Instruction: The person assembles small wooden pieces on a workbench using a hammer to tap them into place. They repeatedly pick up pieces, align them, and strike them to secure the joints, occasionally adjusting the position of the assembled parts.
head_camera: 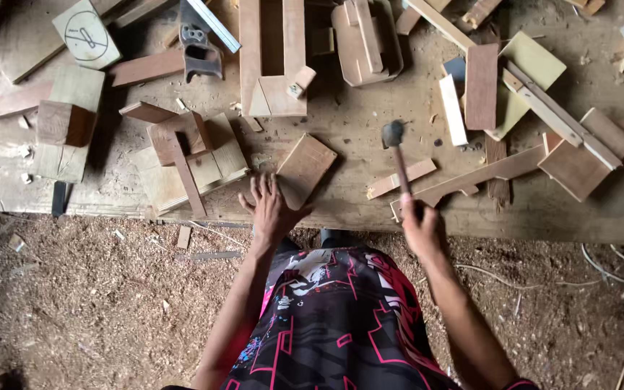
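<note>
Gripping a hammer (396,155) by its handle, the right hand (420,230) is closed, the head raised over the bench (370,108). Spread flat, the left hand's (269,209) fingers are laid just beside a square board (305,167). Offcuts (182,155) are scattered around.

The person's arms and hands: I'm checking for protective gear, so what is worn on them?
Nothing. The left hand and the right hand are bare, with no gloves, rings or watch in view. Both forearms are uncovered. The shirt is black with pink and white graphic patterns; its sleeves end above the elbows.
</note>
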